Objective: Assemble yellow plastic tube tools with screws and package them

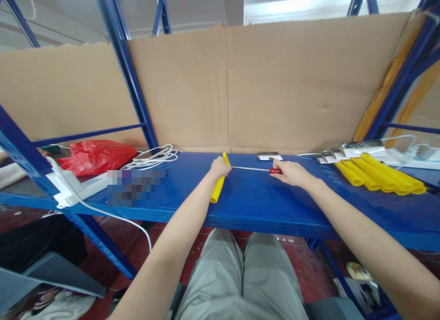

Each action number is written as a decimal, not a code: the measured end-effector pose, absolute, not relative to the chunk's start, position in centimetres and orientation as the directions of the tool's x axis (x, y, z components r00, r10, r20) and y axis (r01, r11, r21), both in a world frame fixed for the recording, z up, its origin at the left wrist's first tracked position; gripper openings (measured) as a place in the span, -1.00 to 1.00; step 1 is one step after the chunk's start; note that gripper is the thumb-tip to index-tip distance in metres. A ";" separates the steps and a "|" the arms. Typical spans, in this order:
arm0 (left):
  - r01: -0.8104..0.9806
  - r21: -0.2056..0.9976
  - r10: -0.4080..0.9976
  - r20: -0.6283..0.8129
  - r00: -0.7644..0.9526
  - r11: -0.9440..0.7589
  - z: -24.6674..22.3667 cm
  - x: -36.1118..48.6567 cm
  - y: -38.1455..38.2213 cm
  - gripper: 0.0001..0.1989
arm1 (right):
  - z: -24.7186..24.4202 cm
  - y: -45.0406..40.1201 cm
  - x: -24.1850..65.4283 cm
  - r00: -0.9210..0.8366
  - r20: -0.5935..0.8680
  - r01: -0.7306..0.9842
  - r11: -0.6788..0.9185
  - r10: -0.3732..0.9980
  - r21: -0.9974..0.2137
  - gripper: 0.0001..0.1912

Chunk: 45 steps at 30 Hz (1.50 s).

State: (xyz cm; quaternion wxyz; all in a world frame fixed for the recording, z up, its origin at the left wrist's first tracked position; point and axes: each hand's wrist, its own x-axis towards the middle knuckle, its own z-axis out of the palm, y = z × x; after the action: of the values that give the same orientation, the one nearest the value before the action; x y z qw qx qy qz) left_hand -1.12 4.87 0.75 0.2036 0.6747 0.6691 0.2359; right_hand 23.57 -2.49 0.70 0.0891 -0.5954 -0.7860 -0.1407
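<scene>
My left hand (220,168) is wrapped round a short yellow tube (216,191), which slants over the blue shelf top. In my right hand (290,172) is a screwdriver (276,171) with a red handle and a long thin metal shaft. The shaft points left, and its end meets the yellow tube beside my left fingers. Whether the tip enters the tube or only touches its side, I cannot tell. Behind my right hand, a small dark-and-white packet (269,156) lies near the cardboard.
Several yellow tubes (378,173) lie at right, with flat packets (362,148) behind them. At left are a red plastic bag (98,156), a coiled white cable (154,157) and a white power strip (82,187). A cardboard sheet (292,81) and blue posts (132,77) bound the shelf.
</scene>
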 end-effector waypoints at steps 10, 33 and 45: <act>0.808 0.589 0.999 0.046 -0.008 -0.021 0.6 -1.2 5.1 -0.89 | 0.6 -2.3 23.6 -0.282 0.286 0.958 0.283 0.916 0.038 -0.78; 0.794 0.607 0.999 0.048 -0.001 -0.028 0.7 -1.1 5.0 -0.89 | 0.1 -1.9 24.1 -0.331 0.331 0.942 0.328 0.884 0.068 -0.87; 0.813 0.582 0.999 0.047 -0.005 -0.023 0.9 -1.2 4.7 -0.90 | 0.8 -2.6 23.5 -0.316 0.265 0.943 0.332 0.911 -0.014 -0.87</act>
State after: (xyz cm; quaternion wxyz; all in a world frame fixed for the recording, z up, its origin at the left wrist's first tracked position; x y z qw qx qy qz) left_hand -1.16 4.71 0.91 0.2001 0.6764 0.6695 0.2329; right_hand 23.51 -2.56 0.80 0.1130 -0.5737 -0.8081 -0.0713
